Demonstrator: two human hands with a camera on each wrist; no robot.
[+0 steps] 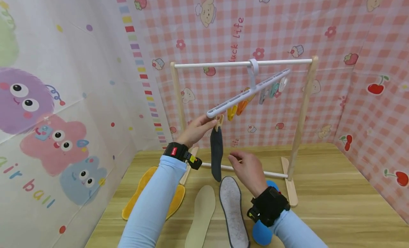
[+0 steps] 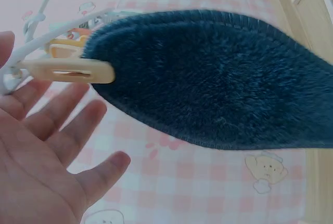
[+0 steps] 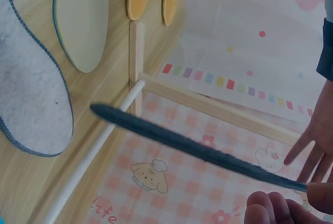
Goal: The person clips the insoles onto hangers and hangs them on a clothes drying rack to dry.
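A white hanger (image 1: 234,100) hangs by its hook from the rack's top bar, its left end angled toward me. My left hand (image 1: 195,130) holds that end between thumb and index finger, the other fingers spread. Just beside it, a beige clothespin (image 2: 70,71) clips a dark fuzzy insole (image 2: 208,81), which hangs down. My right hand (image 1: 247,170) is to the right of the hanging insole, apart from it, loosely curled and holding nothing. In the right wrist view the insole (image 3: 197,148) appears edge-on, one end by my thumb.
More clips, yellow (image 1: 232,113), orange (image 1: 241,107) and teal (image 1: 273,90), hang along the hanger. On the wooden table lie a beige insole (image 1: 201,216), a grey one (image 1: 232,209), yellow ones (image 1: 140,187) and something blue (image 1: 262,233). The rack's wooden post (image 1: 301,123) stands at right.
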